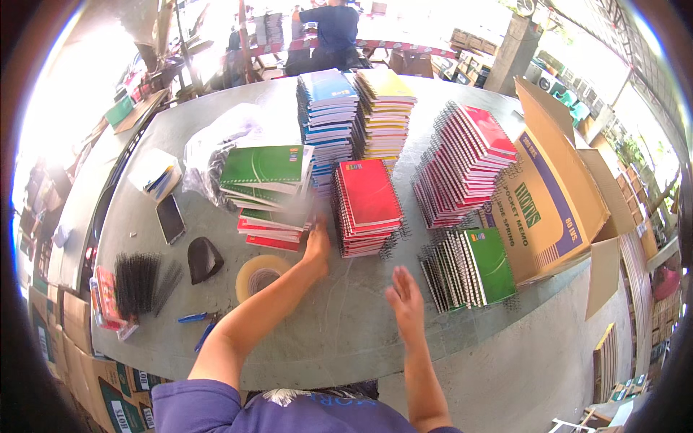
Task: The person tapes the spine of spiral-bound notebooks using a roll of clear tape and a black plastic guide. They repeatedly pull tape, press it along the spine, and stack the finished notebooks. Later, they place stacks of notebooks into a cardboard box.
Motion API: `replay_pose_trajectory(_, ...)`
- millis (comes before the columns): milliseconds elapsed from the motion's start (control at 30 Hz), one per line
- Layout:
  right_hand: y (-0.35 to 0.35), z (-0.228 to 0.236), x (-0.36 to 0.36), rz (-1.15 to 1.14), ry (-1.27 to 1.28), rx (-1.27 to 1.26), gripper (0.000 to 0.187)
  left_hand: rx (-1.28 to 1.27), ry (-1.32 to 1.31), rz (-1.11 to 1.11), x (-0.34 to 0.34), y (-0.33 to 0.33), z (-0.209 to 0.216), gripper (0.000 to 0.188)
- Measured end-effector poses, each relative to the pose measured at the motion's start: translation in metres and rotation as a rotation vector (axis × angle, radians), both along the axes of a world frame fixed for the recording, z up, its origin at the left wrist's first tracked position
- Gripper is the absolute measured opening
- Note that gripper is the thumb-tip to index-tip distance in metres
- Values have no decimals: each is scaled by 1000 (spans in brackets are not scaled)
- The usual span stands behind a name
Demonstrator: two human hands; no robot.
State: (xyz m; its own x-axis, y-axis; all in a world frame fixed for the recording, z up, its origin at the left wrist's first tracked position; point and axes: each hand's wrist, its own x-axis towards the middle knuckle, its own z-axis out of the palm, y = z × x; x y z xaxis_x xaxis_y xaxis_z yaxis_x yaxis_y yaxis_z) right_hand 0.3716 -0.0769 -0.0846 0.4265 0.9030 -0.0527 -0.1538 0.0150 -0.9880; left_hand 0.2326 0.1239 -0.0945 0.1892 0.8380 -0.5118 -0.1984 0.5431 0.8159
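My left hand (316, 244) is at the right edge of a loose stack of green and red notebooks (261, 164). A pale motion blur covers that edge and its fingers, so its grip cannot be made out. To its right stands a squared pile of red spiral notebooks (369, 191). My right hand (406, 299) hovers above the table in front of that pile, fingers stretched out and holding nothing. Beside it, green spiral notebooks (491, 267) stand on edge in a leaning row.
Behind are tall piles of blue notebooks (328, 88), yellow notebooks (386, 85) and red notebooks (487, 130). An open cardboard box (545, 195) lies at right. Tape roll (249, 280), phone (171, 219), pliers (206, 335) and black spiral wires (137, 281) lie left. A person (332, 32) sits beyond.
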Motion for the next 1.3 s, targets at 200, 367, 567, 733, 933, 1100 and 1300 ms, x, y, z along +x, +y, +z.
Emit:
replay_pose_trajectory(200, 76, -24, 26, 31, -105, 138, 85, 62, -126, -218, 36, 9, 2, 77)
replay_pose_trajectory(367, 70, -10, 38, 37, 141, 89, 85, 122, -231, -169, 54, -1, 2, 70)
replay_pose_trajectory(567, 71, 0, 49, 13, 66, 18, 84, 106, -84, -156, 59, -12, 25, 73)
replay_pose_trajectory(733, 21, -18, 15, -188, -574, -108, 79, 769, 309, -561, -29, -58, 53, 55)
replay_pose_trajectory(933, 28, 69, -61, -220, -1227, 526, 38, 1278, 1058, -393, -180, -93, 69, 42)
replay_pose_trajectory(1100, 146, 174, -131, 30, -1463, 720, 49, 1257, 1298, -622, -171, -116, 50, 55)
replay_pose_trajectory(1300, 202, 181, -151, 102, -1715, 245, 56, 1252, 1207, -746, -167, -133, 33, 58)
